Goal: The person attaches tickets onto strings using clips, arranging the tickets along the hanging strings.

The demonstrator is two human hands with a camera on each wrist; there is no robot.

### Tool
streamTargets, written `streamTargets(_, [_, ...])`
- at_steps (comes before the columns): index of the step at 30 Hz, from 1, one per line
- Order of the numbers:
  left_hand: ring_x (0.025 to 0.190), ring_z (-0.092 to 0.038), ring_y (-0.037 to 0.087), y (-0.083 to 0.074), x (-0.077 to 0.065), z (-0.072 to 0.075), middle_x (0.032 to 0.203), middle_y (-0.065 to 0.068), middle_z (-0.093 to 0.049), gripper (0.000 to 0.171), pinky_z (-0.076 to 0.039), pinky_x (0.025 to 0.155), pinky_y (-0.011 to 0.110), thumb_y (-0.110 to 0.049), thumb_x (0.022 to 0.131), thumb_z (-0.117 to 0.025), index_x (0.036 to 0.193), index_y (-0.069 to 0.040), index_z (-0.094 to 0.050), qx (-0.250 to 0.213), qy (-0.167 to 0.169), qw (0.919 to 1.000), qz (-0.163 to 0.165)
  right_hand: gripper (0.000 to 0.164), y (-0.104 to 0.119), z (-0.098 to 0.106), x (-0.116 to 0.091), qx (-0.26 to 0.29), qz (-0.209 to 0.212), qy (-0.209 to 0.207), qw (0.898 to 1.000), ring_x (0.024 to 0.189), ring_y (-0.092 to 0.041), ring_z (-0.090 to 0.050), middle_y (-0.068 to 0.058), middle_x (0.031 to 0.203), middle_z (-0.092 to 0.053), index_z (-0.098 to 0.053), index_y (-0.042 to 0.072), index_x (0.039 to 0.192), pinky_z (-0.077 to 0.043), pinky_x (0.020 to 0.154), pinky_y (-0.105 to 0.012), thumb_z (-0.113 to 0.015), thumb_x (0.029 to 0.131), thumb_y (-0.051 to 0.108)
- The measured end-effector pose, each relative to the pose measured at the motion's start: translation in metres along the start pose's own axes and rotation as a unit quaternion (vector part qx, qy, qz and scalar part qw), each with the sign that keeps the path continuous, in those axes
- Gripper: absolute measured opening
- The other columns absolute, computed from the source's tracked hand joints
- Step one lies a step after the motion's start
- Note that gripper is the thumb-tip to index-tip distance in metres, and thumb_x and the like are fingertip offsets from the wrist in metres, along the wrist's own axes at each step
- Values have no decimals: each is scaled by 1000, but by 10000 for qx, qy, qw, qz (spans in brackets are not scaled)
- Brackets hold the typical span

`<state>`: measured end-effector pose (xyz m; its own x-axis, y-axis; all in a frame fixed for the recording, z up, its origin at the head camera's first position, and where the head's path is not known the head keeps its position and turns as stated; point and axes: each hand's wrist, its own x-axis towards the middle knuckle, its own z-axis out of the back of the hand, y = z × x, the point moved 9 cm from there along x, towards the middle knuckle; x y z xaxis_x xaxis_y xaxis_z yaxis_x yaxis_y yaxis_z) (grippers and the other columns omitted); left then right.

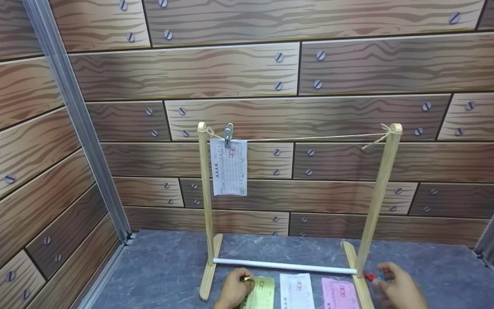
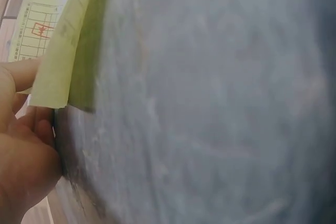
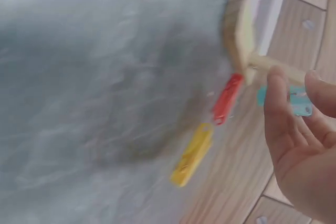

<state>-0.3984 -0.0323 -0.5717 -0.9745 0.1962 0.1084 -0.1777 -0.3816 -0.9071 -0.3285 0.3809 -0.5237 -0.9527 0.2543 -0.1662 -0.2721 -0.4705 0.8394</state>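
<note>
My left hand (image 1: 235,288) pinches the edge of a yellow-green printed slip (image 1: 262,294) at the front of the table; in the left wrist view the slip (image 2: 60,72) is lifted and bent. To the right of the stand, my right hand (image 1: 401,289) holds a teal clothespin (image 3: 301,102) between thumb and fingers. A red clothespin (image 3: 228,99) and a yellow clothespin (image 3: 191,156) lie on the table beside that hand. A white slip (image 1: 296,292) and a pink slip (image 1: 339,294) lie right of the yellow-green one, their lower parts out of frame.
A wooden stand (image 1: 380,193) carries a string (image 1: 311,137) between its two posts. From the string's left end hangs another white slip (image 1: 230,171), clipped by a grey clothespin (image 1: 228,134). A white bar (image 1: 285,266) joins the posts low down. Wood-patterned walls (image 1: 238,73) enclose the table.
</note>
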Motion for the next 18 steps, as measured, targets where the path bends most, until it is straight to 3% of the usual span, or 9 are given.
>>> streamTargets(6, [68,-49,14,0,1,6,74,2,-56,6,-41,61,29,1,84,-61,83,-3,-64,-846,-159,9963,-23,44,42,-4,-9,729,876,-148,9934,70,-31,-66,-20,98,-57,-46,-10,123,-54,57,-42,-66,85,-1])
streamTargets(12, [68,-50,13,10,1,10,74,0,-56,10,-40,63,30,-2,89,-57,85,-5,-65,-928,-414,9945,269,49,67,-13,-16,1001,1388,151,9851,74,-31,-67,-16,95,-59,-48,-7,126,-55,60,-41,-69,85,9])
streamTargets(18, [71,-50,14,10,0,11,78,1,-58,11,-41,64,31,1,88,-57,90,-4,-66,-1107,-473,9924,265,50,84,-18,-19,1148,1673,234,9789,71,-33,-67,-15,92,-59,-45,-9,127,-55,59,-39,-68,86,8])
